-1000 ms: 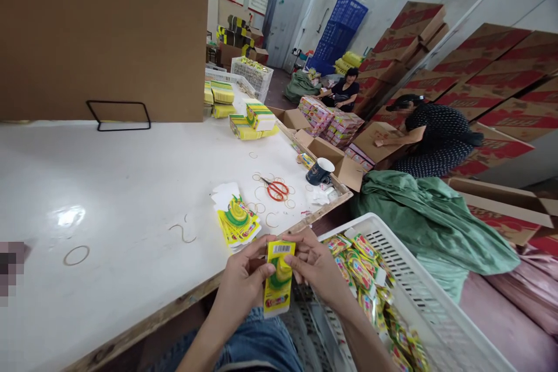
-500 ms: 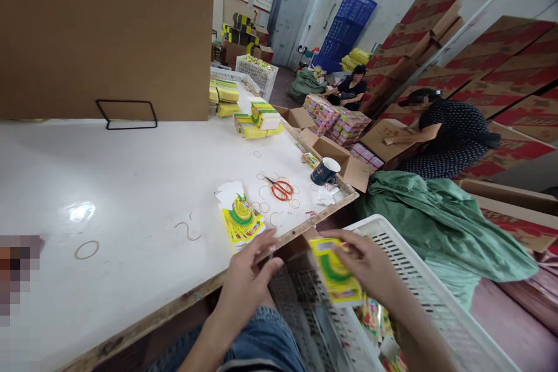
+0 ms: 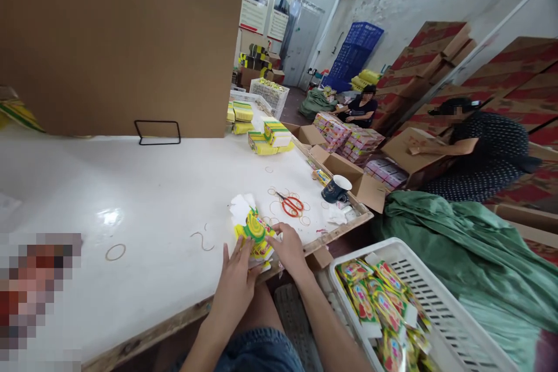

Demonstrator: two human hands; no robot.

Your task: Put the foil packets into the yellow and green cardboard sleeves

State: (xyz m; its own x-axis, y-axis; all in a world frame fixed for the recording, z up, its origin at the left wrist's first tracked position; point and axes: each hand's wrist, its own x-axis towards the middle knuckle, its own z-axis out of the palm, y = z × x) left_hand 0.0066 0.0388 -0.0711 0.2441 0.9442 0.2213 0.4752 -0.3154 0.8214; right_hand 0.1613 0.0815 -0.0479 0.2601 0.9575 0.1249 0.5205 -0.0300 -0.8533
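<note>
A fanned pile of flat yellow-and-green printed cartons (image 3: 258, 225) lies at the table's front edge, its white flaps pointing away from me. My left hand (image 3: 238, 270) is on its near left side, fingers over the top and thumb low by the edge, closed on the cartons. From the right, my right hand (image 3: 288, 249) pinches the pile's right side with thumb and fingers. Which single carton each hand holds is hidden. Right of my knees, a white plastic basket (image 3: 449, 308) holds many yellow, green and red packs (image 3: 386, 302).
Orange-handled scissors (image 3: 292, 206) lie among rubber bands beyond the pile. A dark mug (image 3: 336, 189) stands near the right corner. Bundled cartons (image 3: 276, 133) sit farther back, beside a tall cardboard sheet (image 3: 122, 40). Two other people work among boxes at right; green cloth (image 3: 462, 244) lies behind the basket.
My right hand has moved left from over the basket, where it held a yellow carton, to the pile. My left hand has closed onto the pile. The view has shifted, uncovering the basket's packs.
</note>
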